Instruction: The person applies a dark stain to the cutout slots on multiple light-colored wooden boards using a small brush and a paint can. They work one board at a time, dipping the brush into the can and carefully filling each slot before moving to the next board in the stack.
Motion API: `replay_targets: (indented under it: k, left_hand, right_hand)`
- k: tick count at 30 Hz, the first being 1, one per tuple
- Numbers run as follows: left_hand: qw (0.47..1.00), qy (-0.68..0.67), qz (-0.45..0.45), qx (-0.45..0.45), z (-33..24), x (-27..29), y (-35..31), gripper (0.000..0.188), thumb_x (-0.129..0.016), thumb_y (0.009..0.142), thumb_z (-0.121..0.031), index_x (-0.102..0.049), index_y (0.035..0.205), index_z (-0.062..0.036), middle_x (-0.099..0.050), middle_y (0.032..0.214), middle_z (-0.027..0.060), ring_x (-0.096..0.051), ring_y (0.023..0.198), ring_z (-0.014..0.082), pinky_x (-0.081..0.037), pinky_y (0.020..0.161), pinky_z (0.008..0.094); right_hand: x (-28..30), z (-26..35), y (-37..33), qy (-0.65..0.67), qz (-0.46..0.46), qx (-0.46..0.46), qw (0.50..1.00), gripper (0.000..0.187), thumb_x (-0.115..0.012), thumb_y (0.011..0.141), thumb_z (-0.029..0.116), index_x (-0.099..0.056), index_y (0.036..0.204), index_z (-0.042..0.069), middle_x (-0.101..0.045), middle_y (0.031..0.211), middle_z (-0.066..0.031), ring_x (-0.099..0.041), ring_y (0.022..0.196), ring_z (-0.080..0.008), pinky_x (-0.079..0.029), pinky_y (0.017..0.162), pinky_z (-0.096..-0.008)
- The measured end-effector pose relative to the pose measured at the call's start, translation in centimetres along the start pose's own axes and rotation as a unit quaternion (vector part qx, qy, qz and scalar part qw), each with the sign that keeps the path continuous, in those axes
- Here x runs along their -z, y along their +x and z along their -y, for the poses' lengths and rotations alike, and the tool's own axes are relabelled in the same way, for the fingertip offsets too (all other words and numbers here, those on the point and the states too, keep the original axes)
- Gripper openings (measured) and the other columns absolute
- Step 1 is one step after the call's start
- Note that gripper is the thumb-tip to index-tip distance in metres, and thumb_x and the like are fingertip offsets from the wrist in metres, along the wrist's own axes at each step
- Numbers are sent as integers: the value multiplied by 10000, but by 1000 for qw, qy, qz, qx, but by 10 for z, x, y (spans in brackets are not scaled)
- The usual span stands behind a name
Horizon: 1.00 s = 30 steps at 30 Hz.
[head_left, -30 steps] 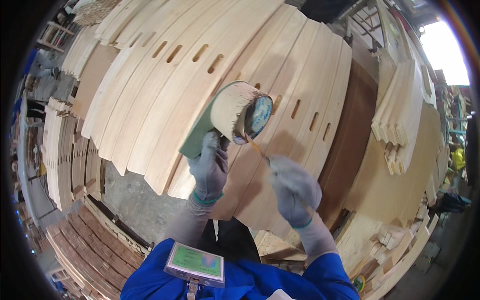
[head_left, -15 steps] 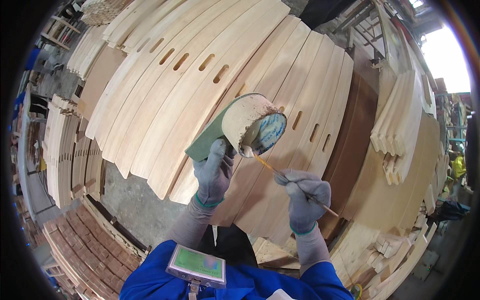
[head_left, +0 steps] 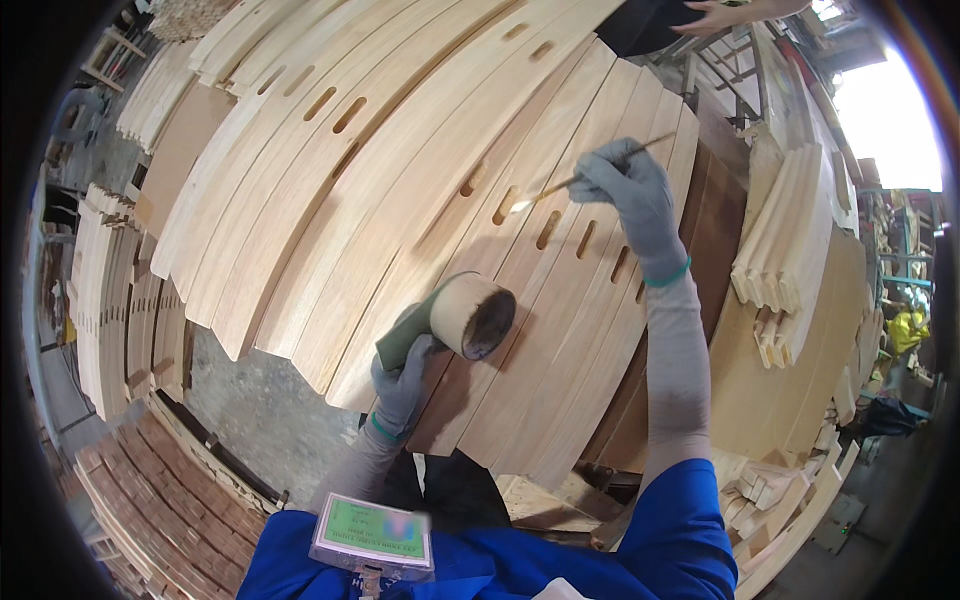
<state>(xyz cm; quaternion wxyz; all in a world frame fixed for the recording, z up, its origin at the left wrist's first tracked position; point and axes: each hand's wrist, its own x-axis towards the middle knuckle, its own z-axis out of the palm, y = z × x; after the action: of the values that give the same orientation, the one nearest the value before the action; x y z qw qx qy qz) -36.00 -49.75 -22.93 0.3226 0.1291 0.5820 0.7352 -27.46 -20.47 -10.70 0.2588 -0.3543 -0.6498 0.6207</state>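
My gloved left hand (head_left: 402, 382) is closed around a round, open-topped pot (head_left: 455, 312) and a stiff green sheet (head_left: 402, 335) lying against its side. The pot is tilted, its dark mouth facing right; what is inside cannot be made out. Out over the boards, my gloved right hand (head_left: 622, 188) pinches a thin brush (head_left: 556, 188). Its pale tip is at the slot (head_left: 506, 205) of a light wooden board (head_left: 545, 290); whether it touches the wood I cannot tell. Similar slotted boards lie side by side around it.
Another person's hand (head_left: 715, 18) reaches in at the top right. Stacked curved boards (head_left: 790, 240) stand to the right, with more slotted pieces (head_left: 110, 310) at the left. A pile of reddish-brown blocks (head_left: 170, 490) sits at the lower left beside grey floor (head_left: 245, 390).
My right hand has carried the brush from the pot's mouth up and away to a board slot. The pot sits lower and has turned. Another person's hand has appeared; boards at left have shifted.
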Motion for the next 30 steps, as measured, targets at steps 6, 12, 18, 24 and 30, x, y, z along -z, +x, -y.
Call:
replay_targets:
  k: [6,12,18,24,30]
  left_hand:
    - [998,52,46,1,1,7,2,204,-544,891,-28,-582,1087,17,-625,990,53,-572,864,99,-466,735,226]
    - [999,21,24,23,-3,-1,3,234,-528,881,-7,-567,1104,47,-622,889,45,-557,785,95,-450,692,230]
    - [1000,-15,22,14,2,5,3,196,-543,878,-22,-589,1059,40,-629,852,41,-559,758,88,-449,677,225]
    - [999,-5,41,2,7,7,4,202,-548,877,-22,-586,1065,41,-641,857,48,-569,769,88,-455,670,227]
    - [999,-44,19,7,-1,3,3,193,-549,879,-23,-596,1056,37,-644,898,56,-584,796,98,-466,692,230]
  right_hand:
    - [-18,-33,31,-46,78,-20,996,174,-643,820,150,-585,836,-13,-604,712,-75,-606,626,-122,-525,622,-224]
    - [-22,-40,35,-242,27,132,961,162,-645,801,157,-590,813,5,-587,618,-61,-589,571,-131,-468,548,-256]
    - [-45,-29,11,-303,211,189,910,94,-619,807,131,-585,806,43,-566,653,-89,-558,580,-220,-439,570,-277]
    - [-24,-24,26,-308,131,185,924,92,-602,819,121,-584,803,33,-543,642,-83,-536,577,-200,-429,575,-279]
    - [-38,-18,11,-309,208,165,913,129,-614,812,127,-554,770,21,-542,631,-67,-522,576,-129,-418,563,-266]
